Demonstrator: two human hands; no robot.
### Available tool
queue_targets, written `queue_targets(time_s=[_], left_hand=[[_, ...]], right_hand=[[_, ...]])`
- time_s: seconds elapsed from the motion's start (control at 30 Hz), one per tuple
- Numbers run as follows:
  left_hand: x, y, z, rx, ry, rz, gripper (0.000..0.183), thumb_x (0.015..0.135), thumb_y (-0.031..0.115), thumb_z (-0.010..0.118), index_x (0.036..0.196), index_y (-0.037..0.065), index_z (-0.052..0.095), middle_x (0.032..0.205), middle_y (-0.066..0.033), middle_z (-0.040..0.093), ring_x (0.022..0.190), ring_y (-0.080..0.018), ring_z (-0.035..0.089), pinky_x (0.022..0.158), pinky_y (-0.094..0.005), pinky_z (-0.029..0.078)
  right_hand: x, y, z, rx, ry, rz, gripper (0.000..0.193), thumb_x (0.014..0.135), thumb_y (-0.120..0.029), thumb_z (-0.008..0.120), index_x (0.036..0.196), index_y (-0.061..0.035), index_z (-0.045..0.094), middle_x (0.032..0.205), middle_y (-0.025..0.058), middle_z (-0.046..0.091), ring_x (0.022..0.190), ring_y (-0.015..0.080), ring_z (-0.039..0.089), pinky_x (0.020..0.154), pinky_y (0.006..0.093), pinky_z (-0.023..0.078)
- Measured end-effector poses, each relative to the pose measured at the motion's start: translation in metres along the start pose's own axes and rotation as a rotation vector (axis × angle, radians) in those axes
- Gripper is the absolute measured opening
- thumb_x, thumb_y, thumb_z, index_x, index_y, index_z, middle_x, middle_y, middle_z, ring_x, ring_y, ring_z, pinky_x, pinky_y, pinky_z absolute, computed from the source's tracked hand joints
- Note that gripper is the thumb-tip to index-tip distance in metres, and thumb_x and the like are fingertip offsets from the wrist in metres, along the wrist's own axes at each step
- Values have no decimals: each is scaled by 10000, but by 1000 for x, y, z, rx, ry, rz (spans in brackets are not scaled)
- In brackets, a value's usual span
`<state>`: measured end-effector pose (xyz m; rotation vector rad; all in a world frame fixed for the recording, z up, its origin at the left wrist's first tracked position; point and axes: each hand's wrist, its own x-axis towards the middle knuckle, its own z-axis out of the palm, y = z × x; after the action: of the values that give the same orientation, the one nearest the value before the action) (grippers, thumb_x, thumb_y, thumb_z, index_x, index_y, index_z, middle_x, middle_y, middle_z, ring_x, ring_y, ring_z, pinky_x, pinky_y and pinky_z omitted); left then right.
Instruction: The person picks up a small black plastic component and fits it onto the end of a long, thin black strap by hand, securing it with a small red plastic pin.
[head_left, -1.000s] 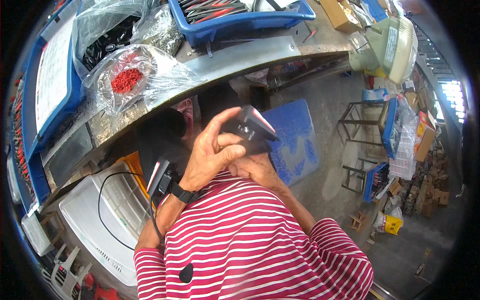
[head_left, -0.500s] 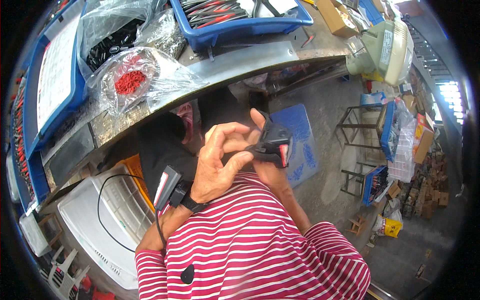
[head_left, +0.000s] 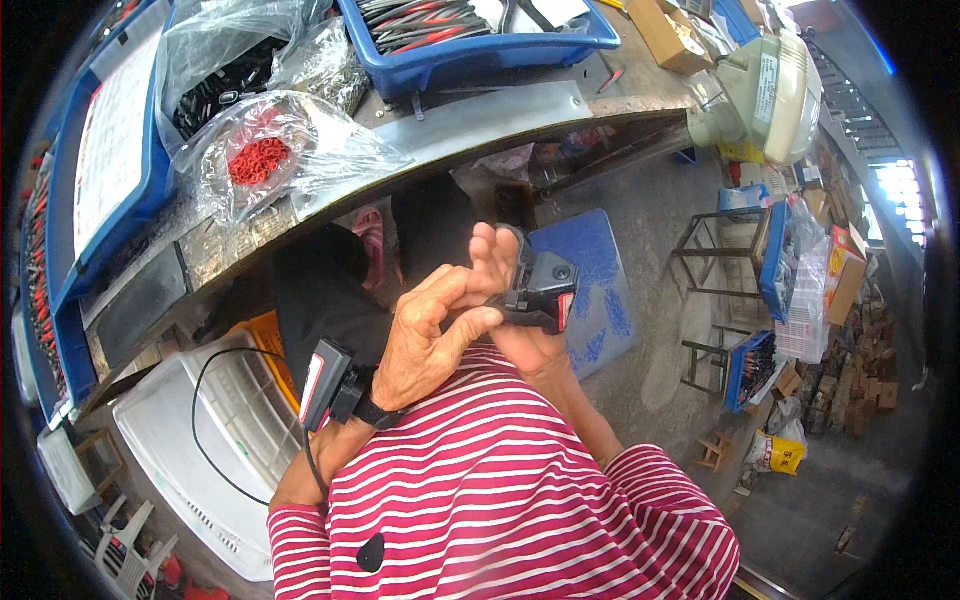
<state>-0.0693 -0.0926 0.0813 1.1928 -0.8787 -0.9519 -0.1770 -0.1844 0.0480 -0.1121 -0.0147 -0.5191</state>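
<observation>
head fisheye | from above, facing down | hands (head_left: 428, 338) near | workbench (head_left: 648, 92) farther

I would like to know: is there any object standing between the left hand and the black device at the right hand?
Nothing visible stands between them: the left hand's thumb reaches the lower edge of the black device, beside the right hand's palm.

Right hand (head_left: 527, 346) partly behind left hand (head_left: 428, 335), black device (head_left: 546, 278); blue tray (head_left: 485, 54) cut by top edge.
</observation>
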Motion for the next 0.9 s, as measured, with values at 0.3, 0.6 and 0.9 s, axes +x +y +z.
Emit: queue_targets(time_s=[0.3, 0.6, 0.9], left_hand=[[-10, 0, 7, 192, 34, 67, 133, 813, 41, 591, 909, -36, 542, 707, -52, 580, 683, -100, 578, 628, -208, 442], [-10, 3, 9, 433, -38, 189, 201, 742, 148, 644, 863, -2, 586, 758, -55, 550, 789, -223, 513, 806, -316, 341], [-16, -3, 4, 243, 31, 60, 231, 782, 177, 614, 912, -12, 591, 631, -55, 606, 734, -225, 550, 853, -345, 330]], right_hand=[[4, 13, 8, -1060, -8, -51, 679, 865, -308, 508, 1400, -78, 158, 1411, 183, 233, 1304, 289, 247, 1077, 391, 177], [3, -1, -6, -1597, -223, -175, 781, 838, -250, 583, 1406, -97, 68, 1400, 197, 244, 1259, 292, 321, 1019, 372, 287], [19, 9, 20, -1114, 14, -13, 1047, 771, -182, 678, 1380, -144, -173, 1340, 267, 294, 1098, 287, 494, 875, 316, 451]])
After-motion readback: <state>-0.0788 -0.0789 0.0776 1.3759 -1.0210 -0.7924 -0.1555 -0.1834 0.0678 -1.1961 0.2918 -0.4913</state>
